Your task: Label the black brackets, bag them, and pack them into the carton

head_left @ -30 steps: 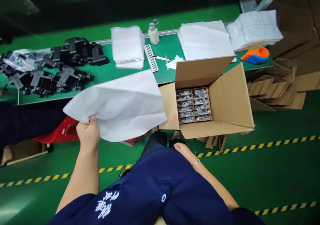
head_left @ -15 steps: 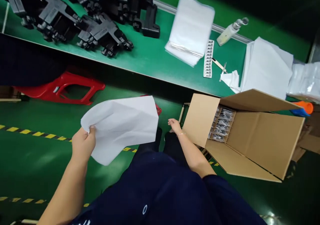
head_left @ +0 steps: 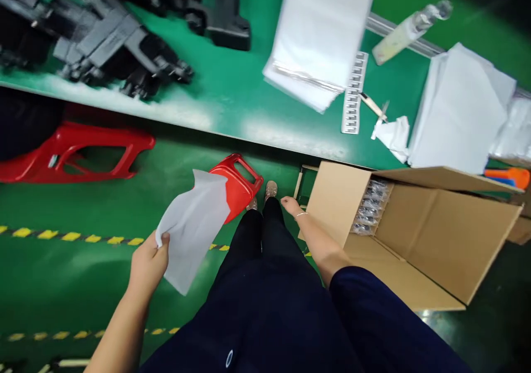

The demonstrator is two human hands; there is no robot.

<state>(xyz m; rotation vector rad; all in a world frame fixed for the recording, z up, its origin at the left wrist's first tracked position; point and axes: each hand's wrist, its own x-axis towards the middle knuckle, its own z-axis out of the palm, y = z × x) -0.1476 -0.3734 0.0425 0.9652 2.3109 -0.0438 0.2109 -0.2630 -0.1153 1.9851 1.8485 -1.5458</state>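
I saw one white sheet (head_left: 197, 223) above floor (head_left: 62, 284), gripped by fingers of left hand (head_left: 150, 262). Right hand (head_left: 292, 205) hung near one open carton (head_left: 456, 240); couldn't tell whether its fingers were closed. Counted two red seats (head_left: 232, 182), one bottle (head_left: 398, 40) on table (head_left: 232, 104).

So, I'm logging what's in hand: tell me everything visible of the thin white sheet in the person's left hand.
The thin white sheet looks matte and soft, like foam or paper; whether it is a flat bag cannot be told. The person's left hand pinches one edge, and the sheet curls there. The rest spreads to the right, slanted and creased, with no print visible. It hangs above the green floor, overlapping the red plastic seat in view; whether they touch is unclear.
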